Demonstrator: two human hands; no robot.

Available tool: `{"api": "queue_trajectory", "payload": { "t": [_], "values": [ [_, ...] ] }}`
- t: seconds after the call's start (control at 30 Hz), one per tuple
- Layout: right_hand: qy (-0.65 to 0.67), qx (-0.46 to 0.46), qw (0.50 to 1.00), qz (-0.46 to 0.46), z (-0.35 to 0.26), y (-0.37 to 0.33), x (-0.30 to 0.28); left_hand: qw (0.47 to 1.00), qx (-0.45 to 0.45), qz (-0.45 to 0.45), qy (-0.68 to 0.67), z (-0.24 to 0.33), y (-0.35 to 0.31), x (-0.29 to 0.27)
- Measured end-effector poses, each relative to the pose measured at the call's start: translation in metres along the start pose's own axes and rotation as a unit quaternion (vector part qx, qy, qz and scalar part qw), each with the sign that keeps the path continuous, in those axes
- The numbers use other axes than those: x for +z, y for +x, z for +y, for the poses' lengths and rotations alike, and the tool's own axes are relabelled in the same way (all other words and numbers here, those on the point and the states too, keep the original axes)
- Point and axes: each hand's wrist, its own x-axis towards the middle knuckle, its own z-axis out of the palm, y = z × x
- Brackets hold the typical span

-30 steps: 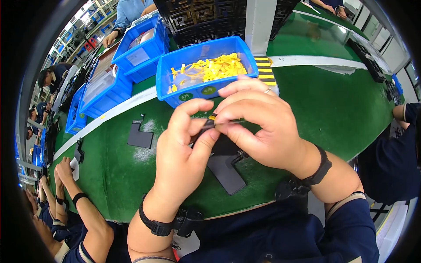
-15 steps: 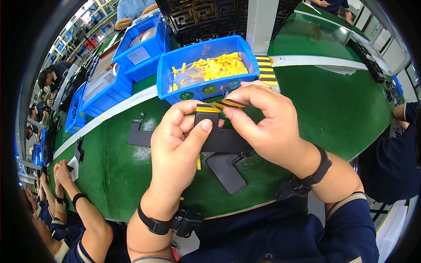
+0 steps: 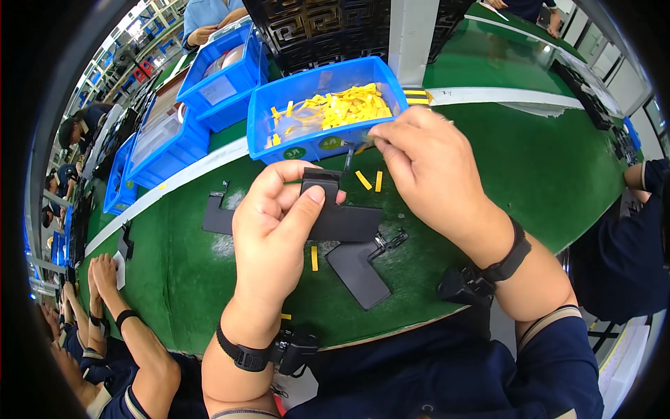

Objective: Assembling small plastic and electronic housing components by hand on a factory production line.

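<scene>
My left hand [image 3: 269, 223] grips a flat black L-shaped part [image 3: 345, 222], thumb on its face and fingers behind it. A thin dark tab [image 3: 348, 158] sticks up beyond the part's far end. My right hand [image 3: 436, 157] is raised off to the right, thumb and forefinger pinched on a small yellow strip [image 3: 361, 148], mostly hidden, close to the front of the blue bin [image 3: 279, 148]. Below the held part lies another black L-shaped part [image 3: 359, 276] with a small connector end [image 3: 391, 241]. A third such part [image 3: 218, 218] rests left of my left hand.
Loose yellow strips [image 3: 379, 181] lie on the green table [image 3: 509, 167]; many more fill the bin. Blue crates [image 3: 167, 153] stand at the back left. A grey post [image 3: 413, 42] rises behind the bin. Another person's hands [image 3: 103, 276] work at the left.
The yellow-and-black strip has come off the end of the black part. My right hand has moved away up and right, uncovering two yellow strips on the table.
</scene>
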Motion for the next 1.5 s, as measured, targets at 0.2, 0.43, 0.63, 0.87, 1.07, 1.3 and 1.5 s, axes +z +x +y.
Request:
{"api": "queue_trajectory", "payload": {
  "t": [0.2, 0.43, 0.63, 0.87, 1.07, 1.3, 1.5],
  "values": [
    [0.204, 0.086, 0.975, -0.008, -0.015, 0.004, -0.006, 0.999, 0.006, -0.02, -0.028, -0.003, -0.002, 0.001],
    [0.236, 0.107, 0.966, -0.021, -0.01, -0.001, 0.001, 0.997, 0.068, -0.02, 0.041, -0.004, -0.002, 0.004],
    [0.384, 0.272, 0.88, -0.069, -0.017, -0.002, 0.001, 0.998, 0.049, -0.018, 0.017, -0.005, -0.002, 0.002],
    [0.624, 0.396, 0.657, -0.148, -0.006, 0.004, -0.011, 0.996, 0.056, -0.023, 0.063, -0.004, -0.002, 0.003],
    [0.366, 0.255, 0.894, -0.036, -0.016, 0.0, 0.002, 0.999, 0.035, -0.017, 0.002, -0.005, -0.002, 0.001],
    [0.243, 0.153, 0.956, -0.057, -0.016, 0.0, -0.005, 0.999, 0.032, -0.023, -0.002, -0.006, -0.001, 0.0],
    [0.298, 0.17, 0.938, -0.047, -0.015, -0.004, 0.002, 0.999, 0.025, -0.026, -0.023, -0.007, 0.0, 0.001]
  ]
}}
